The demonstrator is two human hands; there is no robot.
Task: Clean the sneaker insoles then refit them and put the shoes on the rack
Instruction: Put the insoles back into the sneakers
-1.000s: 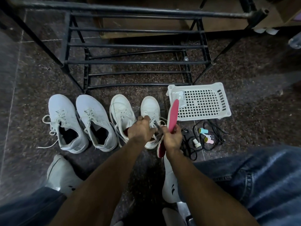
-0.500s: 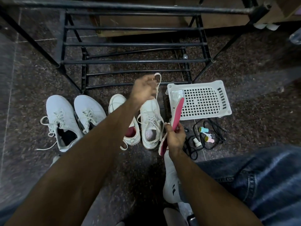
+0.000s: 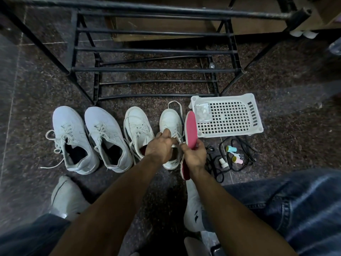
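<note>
Several white sneakers stand in a row on the dark floor before the black metal rack (image 3: 156, 70). My left hand (image 3: 161, 145) pinches the laces of the rightmost sneaker (image 3: 170, 122) over its tongue. A loop of that lace lies beyond the toe. My right hand (image 3: 194, 154) holds a pink insole (image 3: 191, 130) upright just right of that shoe. A second pink insole (image 3: 183, 168) shows below my right wrist. The neighbouring sneaker (image 3: 137, 130) has a red lining showing inside. Two more sneakers (image 3: 71, 137) stand further left.
A white perforated plastic basket (image 3: 227, 116) lies upside down at the right, with a small clear packet on it. Black cords and small coloured tubes (image 3: 231, 149) lie near it. My socked feet (image 3: 67, 196) and denim-clad legs fill the bottom.
My left hand had lifted the lace high toward the rack; it has come back down onto the rightmost sneaker's laces. The right hand stays put with the insole.
</note>
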